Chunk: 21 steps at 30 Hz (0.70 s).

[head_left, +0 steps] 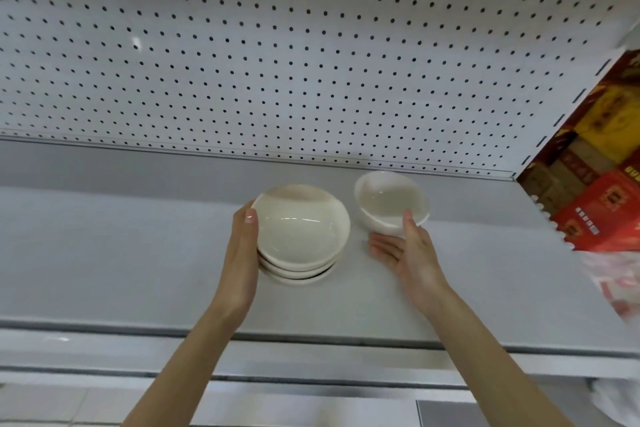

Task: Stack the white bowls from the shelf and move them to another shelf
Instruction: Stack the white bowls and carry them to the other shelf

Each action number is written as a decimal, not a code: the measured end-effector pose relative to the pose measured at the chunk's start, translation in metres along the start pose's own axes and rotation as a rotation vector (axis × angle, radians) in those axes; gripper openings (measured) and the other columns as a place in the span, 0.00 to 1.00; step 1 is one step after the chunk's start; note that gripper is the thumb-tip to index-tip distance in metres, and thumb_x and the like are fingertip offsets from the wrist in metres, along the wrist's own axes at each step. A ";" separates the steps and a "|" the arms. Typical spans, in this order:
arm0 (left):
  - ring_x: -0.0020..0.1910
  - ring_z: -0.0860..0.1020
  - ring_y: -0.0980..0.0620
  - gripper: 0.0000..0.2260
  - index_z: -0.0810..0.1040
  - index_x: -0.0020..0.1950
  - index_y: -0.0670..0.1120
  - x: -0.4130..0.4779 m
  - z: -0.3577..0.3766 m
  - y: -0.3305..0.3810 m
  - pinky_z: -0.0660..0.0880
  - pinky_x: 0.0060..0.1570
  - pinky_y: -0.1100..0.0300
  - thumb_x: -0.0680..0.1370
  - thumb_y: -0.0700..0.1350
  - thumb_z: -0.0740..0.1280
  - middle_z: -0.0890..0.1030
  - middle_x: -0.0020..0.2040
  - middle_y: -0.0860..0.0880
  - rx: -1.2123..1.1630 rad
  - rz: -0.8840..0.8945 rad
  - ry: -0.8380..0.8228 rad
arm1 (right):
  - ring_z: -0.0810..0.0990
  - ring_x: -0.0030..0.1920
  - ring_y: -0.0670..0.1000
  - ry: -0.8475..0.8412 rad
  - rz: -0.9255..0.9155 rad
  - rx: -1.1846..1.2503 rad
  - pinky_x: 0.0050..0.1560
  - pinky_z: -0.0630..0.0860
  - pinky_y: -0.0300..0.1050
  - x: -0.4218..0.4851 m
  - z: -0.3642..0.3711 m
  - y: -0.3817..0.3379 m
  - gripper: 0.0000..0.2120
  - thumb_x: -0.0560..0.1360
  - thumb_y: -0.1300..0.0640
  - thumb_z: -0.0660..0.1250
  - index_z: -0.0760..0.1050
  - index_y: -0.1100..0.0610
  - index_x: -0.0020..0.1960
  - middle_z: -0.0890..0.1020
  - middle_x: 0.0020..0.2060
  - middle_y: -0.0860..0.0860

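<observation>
Stacking in progress. Item one: stack of white bowls, about three nested, resting on the grey shelf. The left hand clasps its left side with the thumb at the top rim, likely to steady it. Item two: single bowl, just right of the stack, tilted, pinched between the thumb and fingers of the right hand, apparently bound for the stack. Behind the stack: pegboard.
</observation>
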State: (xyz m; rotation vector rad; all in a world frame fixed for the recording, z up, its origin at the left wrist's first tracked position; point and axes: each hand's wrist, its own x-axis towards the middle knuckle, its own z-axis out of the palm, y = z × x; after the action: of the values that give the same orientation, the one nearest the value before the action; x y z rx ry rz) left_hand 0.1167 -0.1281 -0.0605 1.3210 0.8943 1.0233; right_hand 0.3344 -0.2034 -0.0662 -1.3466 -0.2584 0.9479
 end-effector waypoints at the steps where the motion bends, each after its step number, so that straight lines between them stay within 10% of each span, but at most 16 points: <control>1: 0.64 0.73 0.61 0.28 0.69 0.69 0.56 0.000 -0.001 0.000 0.69 0.63 0.59 0.74 0.68 0.51 0.76 0.64 0.57 0.007 -0.004 -0.008 | 0.84 0.42 0.57 0.003 -0.027 -0.023 0.40 0.81 0.47 0.001 -0.001 0.002 0.22 0.80 0.46 0.60 0.62 0.58 0.67 0.81 0.48 0.66; 6: 0.69 0.67 0.59 0.32 0.65 0.72 0.56 0.000 -0.007 0.011 0.62 0.72 0.52 0.73 0.70 0.48 0.69 0.70 0.59 0.092 0.008 0.082 | 0.81 0.36 0.54 0.001 -0.074 -0.016 0.35 0.79 0.42 0.002 -0.004 0.001 0.19 0.81 0.52 0.60 0.62 0.58 0.68 0.82 0.40 0.62; 12: 0.59 0.60 0.83 0.27 0.63 0.74 0.56 0.003 -0.013 0.041 0.57 0.59 0.75 0.78 0.65 0.48 0.64 0.71 0.62 0.171 0.168 0.158 | 0.76 0.30 0.51 -0.181 -0.178 0.017 0.32 0.75 0.40 -0.017 -0.001 -0.044 0.14 0.82 0.52 0.55 0.66 0.59 0.63 0.80 0.33 0.58; 21: 0.71 0.59 0.72 0.34 0.56 0.77 0.54 -0.004 0.003 0.070 0.59 0.64 0.78 0.72 0.65 0.53 0.62 0.74 0.64 0.135 0.286 -0.157 | 0.74 0.26 0.53 -0.555 -0.115 -0.154 0.26 0.71 0.41 -0.061 0.038 -0.074 0.12 0.81 0.53 0.53 0.68 0.60 0.56 0.78 0.31 0.60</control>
State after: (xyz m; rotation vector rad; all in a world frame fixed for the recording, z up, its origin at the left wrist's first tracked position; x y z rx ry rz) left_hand 0.1127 -0.1345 0.0089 1.6536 0.6775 1.0737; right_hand 0.3032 -0.2143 0.0322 -1.1678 -0.8369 1.2098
